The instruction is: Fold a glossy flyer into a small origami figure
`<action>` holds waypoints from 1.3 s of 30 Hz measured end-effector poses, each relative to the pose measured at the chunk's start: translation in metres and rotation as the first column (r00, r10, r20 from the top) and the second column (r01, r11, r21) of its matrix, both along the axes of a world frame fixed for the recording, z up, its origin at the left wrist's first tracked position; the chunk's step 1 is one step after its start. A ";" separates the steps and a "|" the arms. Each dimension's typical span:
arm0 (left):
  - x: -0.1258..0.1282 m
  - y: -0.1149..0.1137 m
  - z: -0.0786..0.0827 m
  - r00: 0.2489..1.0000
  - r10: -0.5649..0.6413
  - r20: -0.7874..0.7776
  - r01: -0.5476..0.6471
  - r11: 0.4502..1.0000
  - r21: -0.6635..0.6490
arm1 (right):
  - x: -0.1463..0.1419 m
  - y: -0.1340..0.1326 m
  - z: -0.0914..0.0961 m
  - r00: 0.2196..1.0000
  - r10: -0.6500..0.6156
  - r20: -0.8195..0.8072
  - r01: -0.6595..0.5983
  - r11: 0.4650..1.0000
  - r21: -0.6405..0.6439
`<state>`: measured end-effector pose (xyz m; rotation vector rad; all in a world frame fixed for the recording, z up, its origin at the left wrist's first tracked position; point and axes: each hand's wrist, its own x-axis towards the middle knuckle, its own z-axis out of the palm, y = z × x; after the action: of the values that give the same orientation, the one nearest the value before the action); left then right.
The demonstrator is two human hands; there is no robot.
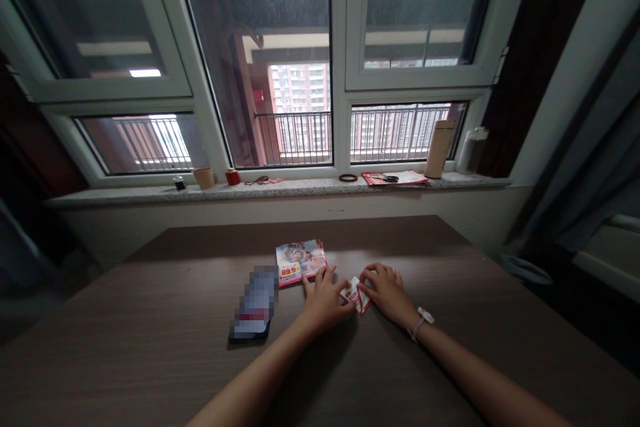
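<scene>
"Where is the piece you're handling?"

"The folded paper [354, 296] lies between my hands on the worktop [165, 373], out toward the far edge and roughly facing its middle, well in from both far corners. The printed booklet [300, 259] lies nearer that far edge, to the left, and the phone [255, 307] is further toward the left edge."

"How does it handle?"

"I'd judge it very light and thin, springy at the creases, perhaps a little slick if it's glossy print. It would tear or crumple under a hard pull, so I'd take it by the doubled, folded edges and press lightly, flat to the worktop."

"And your grip?"

"My left hand [324, 297] is palm down, thumb and forefinger closing on the paper's left side, the other fingers spread toward the booklet; I can't tell whether they touch it. My right hand [386, 290] is curled, with thumb and fingertips pinching the right side. Neither is clenched. How firmly each one presses, I can't tell from here."
</scene>
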<state>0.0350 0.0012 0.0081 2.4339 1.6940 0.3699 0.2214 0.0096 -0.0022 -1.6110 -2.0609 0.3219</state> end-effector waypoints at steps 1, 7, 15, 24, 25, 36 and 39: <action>0.001 0.000 -0.001 1.000 0.018 0.007 -0.018 1.000 -0.002 | 0.000 0.000 0.000 1.000 0.001 -0.001 -0.001 1.000 0.001; 0.007 -0.002 -0.002 0.997 0.073 0.020 -0.074 0.997 0.029 | 0.000 0.001 -0.003 0.999 -0.008 0.031 0.008 1.000 0.016; 0.007 0.000 -0.004 0.996 0.086 0.017 -0.087 0.996 0.025 | -0.001 0.000 -0.003 0.998 -0.013 0.056 0.011 0.999 0.033; 0.009 0.000 -0.001 0.994 0.112 0.013 -0.112 0.994 0.004 | -0.002 -0.002 -0.001 0.998 -0.024 0.062 0.022 0.999 0.038; 0.010 0.000 0.000 0.993 0.116 0.014 -0.116 0.993 0.005 | -0.002 -0.002 0.000 0.997 -0.023 0.067 0.020 0.999 0.046; 0.014 -0.002 -0.002 0.992 0.126 0.029 -0.127 0.991 0.042 | -0.002 -0.003 0.002 0.997 -0.021 0.080 0.017 0.999 0.050; 0.013 -0.002 -0.001 0.992 0.121 0.038 -0.122 0.992 0.033 | -0.002 -0.003 0.001 0.996 -0.020 0.086 0.016 0.999 0.047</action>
<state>0.0485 -0.0009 0.0068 2.3396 1.8413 0.4597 0.2195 0.0068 -0.0012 -1.6409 -2.1004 0.1996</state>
